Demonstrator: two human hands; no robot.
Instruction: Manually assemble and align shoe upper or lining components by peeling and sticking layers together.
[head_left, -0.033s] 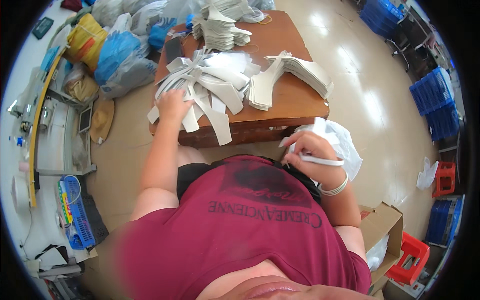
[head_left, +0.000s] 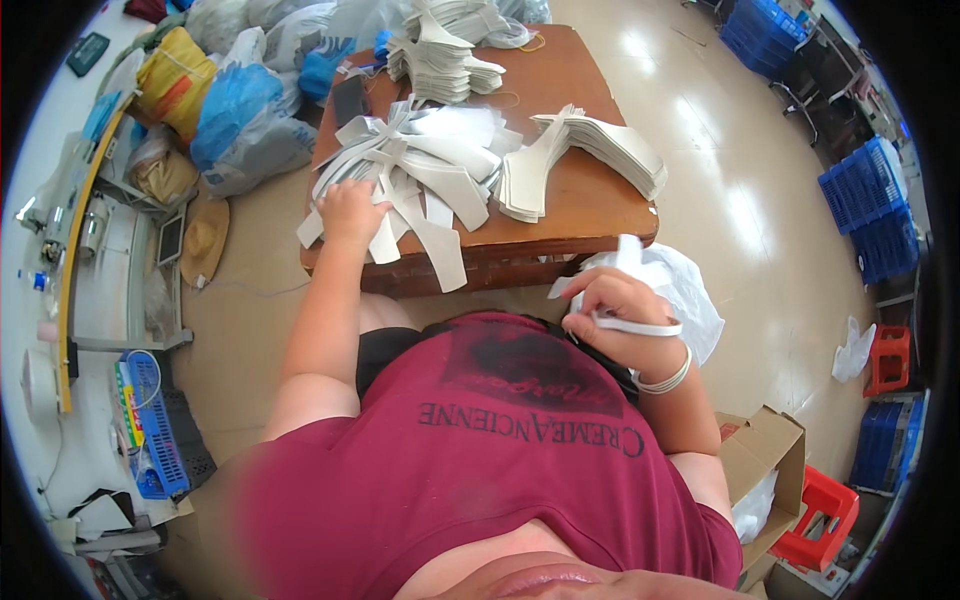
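While the left hand (head_left: 350,212) is pressed with fingers spread on the loose heap of flat grey cut-out pieces (head_left: 415,170) on the brown wooden table (head_left: 590,195), a thin white strip (head_left: 630,325) is gripped crosswise in the right hand (head_left: 615,305), near the lap.

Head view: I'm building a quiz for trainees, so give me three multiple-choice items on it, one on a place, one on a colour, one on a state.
1. Where does the left hand rest?
A. on the loose pile of pale cut pieces on the wooden table
B. on the floor
C. in a box

2. What colour are the stacked crates at right?
A. green
B. blue
C. white

3. What is the right hand doing?
A. lying flat and empty
B. pointing up
C. gripping a pale strip

Answers: 1 A, its fingers lie on the pile; 2 B, they are plainly blue; 3 C, the fingers curl round the strip.
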